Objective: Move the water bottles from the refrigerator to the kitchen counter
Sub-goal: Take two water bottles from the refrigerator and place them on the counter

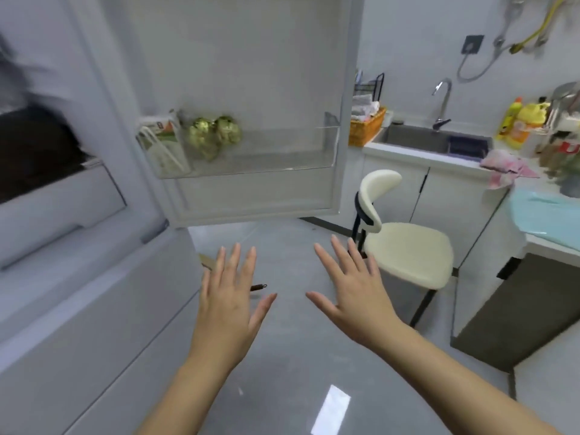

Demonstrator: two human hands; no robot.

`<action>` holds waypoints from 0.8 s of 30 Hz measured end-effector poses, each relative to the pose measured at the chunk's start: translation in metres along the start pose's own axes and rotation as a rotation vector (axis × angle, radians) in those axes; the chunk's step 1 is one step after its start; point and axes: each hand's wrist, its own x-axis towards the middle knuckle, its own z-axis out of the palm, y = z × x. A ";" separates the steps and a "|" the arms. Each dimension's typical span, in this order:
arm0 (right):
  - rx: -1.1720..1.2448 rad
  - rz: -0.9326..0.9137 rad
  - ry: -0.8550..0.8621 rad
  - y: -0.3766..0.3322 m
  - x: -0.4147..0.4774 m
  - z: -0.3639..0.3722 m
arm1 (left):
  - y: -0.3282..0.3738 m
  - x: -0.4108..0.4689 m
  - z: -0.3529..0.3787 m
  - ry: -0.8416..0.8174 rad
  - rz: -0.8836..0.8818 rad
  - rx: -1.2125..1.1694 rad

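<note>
The refrigerator (62, 277) stands at the left with its upper door (244, 73) swung wide open. The door's clear shelf (282, 158) holds a carton and two gold-green wrapped items; no water bottle shows in this blurred view. My left hand (229, 306) and my right hand (354, 293) are stretched out side by side over the grey floor, palms down, fingers straight and spread, holding nothing. The kitchen counter (439, 155) with its sink runs along the right wall.
A cream chair (408, 249) stands on the floor between the open door and the counter. An orange basket (365, 127), a tap (442, 102), yellow bottles (518, 120) and a pink cloth (505, 167) sit on the counter. A small dark object (259, 287) lies on the floor.
</note>
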 end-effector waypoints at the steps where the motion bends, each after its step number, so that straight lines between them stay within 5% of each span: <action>1: 0.008 -0.038 -0.001 -0.013 0.014 0.002 | -0.012 0.001 -0.007 0.016 -0.024 0.006; 24: 0.197 -0.863 -0.049 -0.284 0.241 0.024 | -0.196 -0.009 -0.138 0.297 -0.740 0.444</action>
